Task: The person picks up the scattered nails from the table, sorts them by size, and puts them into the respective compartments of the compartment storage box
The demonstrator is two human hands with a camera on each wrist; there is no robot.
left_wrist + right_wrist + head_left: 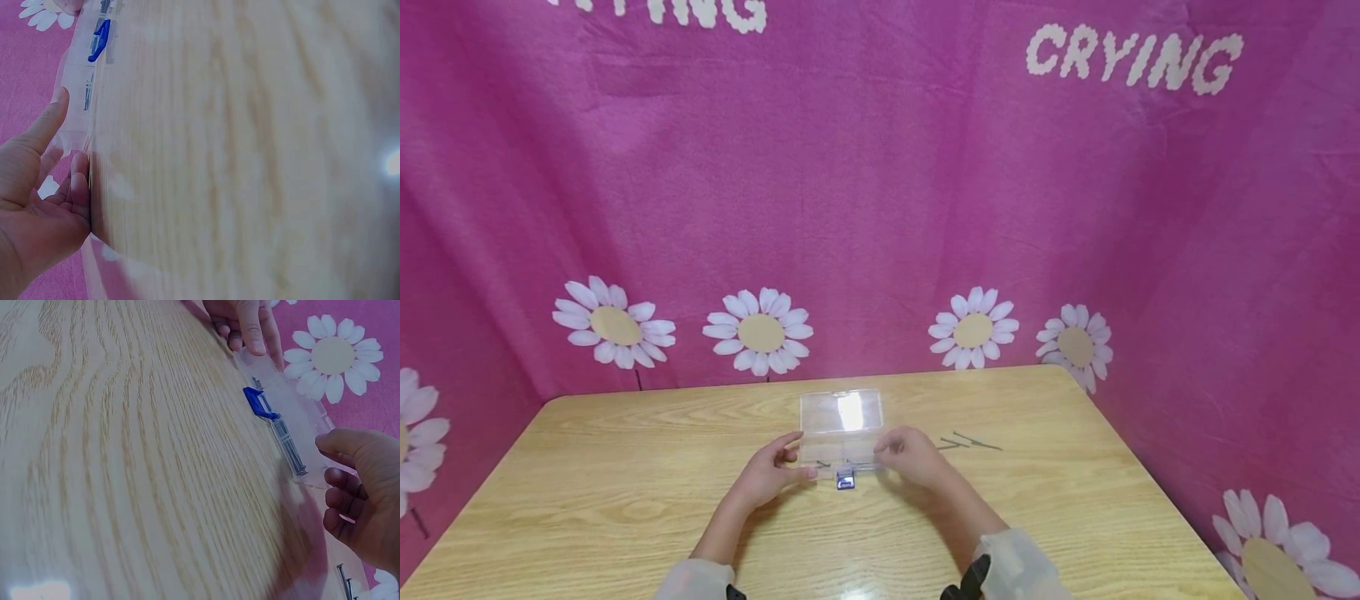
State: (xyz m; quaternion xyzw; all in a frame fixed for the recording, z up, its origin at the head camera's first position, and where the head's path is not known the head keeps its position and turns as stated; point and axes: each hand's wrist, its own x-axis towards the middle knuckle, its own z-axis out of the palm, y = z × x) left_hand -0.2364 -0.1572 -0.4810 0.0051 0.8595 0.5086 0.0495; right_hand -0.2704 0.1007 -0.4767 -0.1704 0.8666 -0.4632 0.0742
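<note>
A clear plastic box (841, 450) with its lid (827, 412) raised at the back stands between the two hands. Its blue latch (259, 404) hangs at the front. Thin metal screws or nails (289, 447) lie inside. At the left end, my left hand (769, 475) holds the box, thumb along the front corner and fingers at the side. By the right end is my right hand (912, 457), its thumb (337, 442) and index finger close together beside the box. Whether they pinch anything is hidden. The other fingers of that hand are curled.
Several loose screws or nails (973, 441) lie on the wooden table (625, 475) right of the box. A pink curtain (880, 208) with white daisies surrounds the table's back and sides.
</note>
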